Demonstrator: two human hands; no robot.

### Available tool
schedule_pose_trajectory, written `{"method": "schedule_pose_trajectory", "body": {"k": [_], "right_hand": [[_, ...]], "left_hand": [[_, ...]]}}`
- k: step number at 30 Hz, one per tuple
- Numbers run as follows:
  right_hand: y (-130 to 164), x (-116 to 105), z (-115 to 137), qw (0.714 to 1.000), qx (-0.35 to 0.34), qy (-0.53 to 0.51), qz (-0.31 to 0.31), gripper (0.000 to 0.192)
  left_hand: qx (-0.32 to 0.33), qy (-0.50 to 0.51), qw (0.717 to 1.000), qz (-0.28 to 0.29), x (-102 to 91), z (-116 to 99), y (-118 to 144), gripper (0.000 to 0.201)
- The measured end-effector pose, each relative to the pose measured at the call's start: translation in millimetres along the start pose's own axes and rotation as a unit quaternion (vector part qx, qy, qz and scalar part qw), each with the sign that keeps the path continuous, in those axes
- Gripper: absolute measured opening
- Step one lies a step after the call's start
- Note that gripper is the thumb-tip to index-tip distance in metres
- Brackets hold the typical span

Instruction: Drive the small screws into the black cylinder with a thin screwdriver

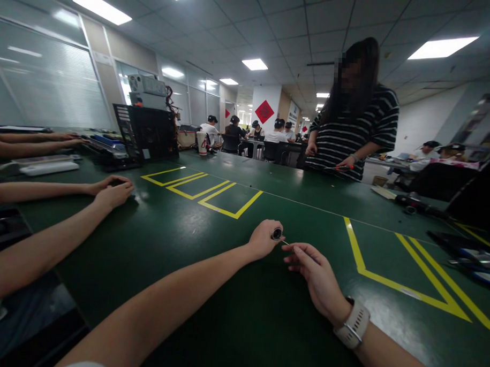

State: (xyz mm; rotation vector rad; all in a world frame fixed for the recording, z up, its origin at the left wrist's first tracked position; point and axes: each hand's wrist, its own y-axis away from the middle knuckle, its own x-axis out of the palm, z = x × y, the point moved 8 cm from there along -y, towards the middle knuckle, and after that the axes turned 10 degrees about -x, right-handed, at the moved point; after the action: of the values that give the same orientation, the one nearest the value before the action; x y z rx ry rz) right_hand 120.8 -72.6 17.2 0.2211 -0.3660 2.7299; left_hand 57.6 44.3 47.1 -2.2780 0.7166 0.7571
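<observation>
My left hand [264, 239] is closed around a small dark cylinder [276, 234] with a shiny round end that faces to the right. Most of its body is hidden in the fist. Close by on the right, my right hand [312, 269] pinches a thin metal rod [285, 242] between thumb and fingertips. The rod points at the cylinder's lower edge; whether it touches I cannot tell. A light watch strap [353, 324] circles my right wrist. Both hands are held over the green tabletop [224, 306].
Yellow tape outlines [238, 215] mark the table. At the left, another person's hands [114, 192] hold something dark. A computer case [148, 134] and a cup [202, 143] stand farther back. Across the table stands a person in a striped shirt [351, 136] with a red-handled tool [342, 167].
</observation>
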Motion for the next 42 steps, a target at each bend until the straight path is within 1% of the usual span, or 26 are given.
{"method": "schedule_pose_trajectory", "body": {"k": [5,10,11,13,17,20,22,24,28,34,37,42], "right_hand": [[-4,-4,-4,0.998,0.017,-0.064,-0.003,0.02],[-7,-7,-8,0.993,0.037,-0.111,0.003,0.018],[-7,-7,-9,0.993,0.039,-0.113,0.002,0.018],[-6,-8,-10,0.993,0.035,-0.109,-0.004,0.018],[-5,-8,-11,0.997,0.024,-0.074,-0.015,0.016],[-4,-5,-11,0.998,0.028,-0.051,-0.008,0.016],[-4,-5,-10,0.998,0.03,-0.055,-0.001,0.017],[-5,-6,-11,0.997,0.034,-0.071,0.001,0.017],[-8,-10,-14,0.993,0.047,-0.108,0.001,0.017],[-8,-7,-15,0.991,0.055,-0.124,-0.003,0.017],[-8,-6,-13,0.991,0.054,-0.124,-0.007,0.017],[-7,-5,-13,0.989,0.058,-0.135,-0.004,0.015]], "left_hand": [[0.005,0.139,0.99,0.029,2.8,-1,-1,0.02],[-0.008,0.234,0.968,0.087,8.7,-3,1,0.022],[-0.01,0.237,0.967,0.092,9.2,-3,1,0.021],[-0.011,0.216,0.973,0.084,8.6,-1,0,0.02],[-0.013,0.096,0.994,0.045,8.5,7,-2,0.016],[-0.006,0.028,0.999,0.03,10.9,11,-3,0.013],[0.007,0.01,1.0,0.026,11.2,10,-3,0.012],[0.021,0.025,0.999,0.034,10.6,6,-2,0.013],[0.026,0.107,0.992,0.068,8.8,0,0,0.017],[-0.025,0.197,0.978,0.07,8.3,8,-1,0.02],[-0.039,0.213,0.974,0.064,7.1,10,-1,0.02],[-0.042,0.192,0.979,0.061,5.7,10,0,0.018]]}}
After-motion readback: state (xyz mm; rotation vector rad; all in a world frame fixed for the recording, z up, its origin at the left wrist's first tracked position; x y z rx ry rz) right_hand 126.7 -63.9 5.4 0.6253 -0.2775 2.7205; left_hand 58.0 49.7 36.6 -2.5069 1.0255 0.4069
